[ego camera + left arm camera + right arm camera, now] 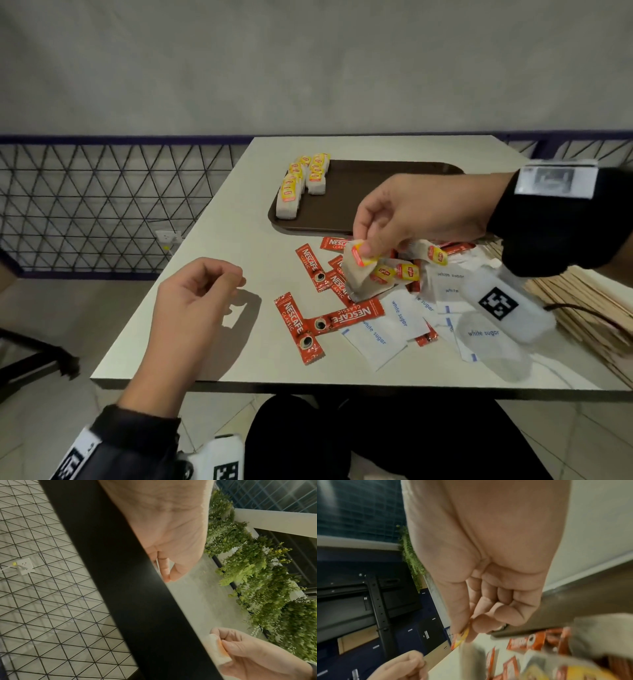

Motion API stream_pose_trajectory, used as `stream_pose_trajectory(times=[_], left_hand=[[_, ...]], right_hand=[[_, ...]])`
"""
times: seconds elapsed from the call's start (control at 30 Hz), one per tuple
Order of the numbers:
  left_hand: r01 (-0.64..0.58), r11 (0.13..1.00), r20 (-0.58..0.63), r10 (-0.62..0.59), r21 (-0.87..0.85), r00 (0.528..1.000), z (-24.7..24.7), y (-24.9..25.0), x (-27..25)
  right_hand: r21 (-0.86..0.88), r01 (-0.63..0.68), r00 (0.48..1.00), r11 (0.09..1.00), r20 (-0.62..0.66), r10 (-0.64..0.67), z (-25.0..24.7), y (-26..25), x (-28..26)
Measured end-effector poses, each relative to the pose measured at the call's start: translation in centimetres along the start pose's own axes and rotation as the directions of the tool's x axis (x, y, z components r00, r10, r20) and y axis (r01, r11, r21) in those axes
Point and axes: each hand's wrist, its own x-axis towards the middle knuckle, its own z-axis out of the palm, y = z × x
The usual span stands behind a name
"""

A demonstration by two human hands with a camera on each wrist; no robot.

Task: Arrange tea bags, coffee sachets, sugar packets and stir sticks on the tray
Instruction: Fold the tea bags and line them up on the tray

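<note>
The right hand [407, 212] pinches a tea bag [358, 270] by its tag, fingers clamped, just above the pile on the tabletop [219, 240]. The tray [370, 192] lies just beyond, its tea-bag rows at the far left. The left hand [191, 301] hovers loosely curled, empty, farther away.

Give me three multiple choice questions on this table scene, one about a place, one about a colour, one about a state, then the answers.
1. Where do the arranged tea bags lie?
A. tray's left end
B. table's near edge
C. on the stir sticks

2. What colour are the coffee sachets?
A. blue
B. red
C. green

3. What is the right hand doing?
A. resting flat
B. pinching a tea bag
C. lifting the tray

Answers: A, two rows sit there; B, red Nescafe wrappers; B, fingers grip its yellow tag.
</note>
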Motion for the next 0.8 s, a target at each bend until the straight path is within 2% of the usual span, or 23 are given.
stream_pose_trajectory(times=[0.07, 0.1, 0.27, 0.37, 0.6, 0.8], left_hand=[[-0.008, 1.000, -0.001, 0.008, 0.000, 1.000, 0.0, 0.1, -0.1], [-0.011, 1.000, -0.001, 0.011, 0.000, 1.000, 0.0, 0.1, -0.2], [-0.012, 1.000, -0.001, 0.012, -0.006, 1.000, -0.1, 0.1, -0.2], [-0.017, 1.000, -0.003, 0.017, -0.003, 1.000, -0.2, 0.0, -0.3], [-0.026, 1.000, -0.012, 0.026, 0.000, 1.000, -0.3, 0.0, -0.4], [-0.063, 0.998, -0.016, 0.064, 0.024, 0.998, -0.3, 0.0, -0.6]], right_hand=[[0.049, -0.053, 0.996, 0.997, 0.076, 0.049, 0.9, 0.5, -0.3], [0.054, -0.077, 0.995, 0.996, 0.073, 0.073, 1.3, 0.8, -0.3], [-0.051, -0.151, 0.986, 0.987, -0.079, 0.147, 2.6, 2.0, -0.2], [-0.149, -0.189, 0.978, 0.971, -0.119, 0.172, 2.8, 2.0, -0.1], [-0.422, -0.197, 0.976, 0.885, -0.173, 0.134, 3.4, 1.4, 0.1], [-0.496, -0.183, 0.979, 0.849, -0.170, 0.111, 3.9, 1.1, 0.2]])
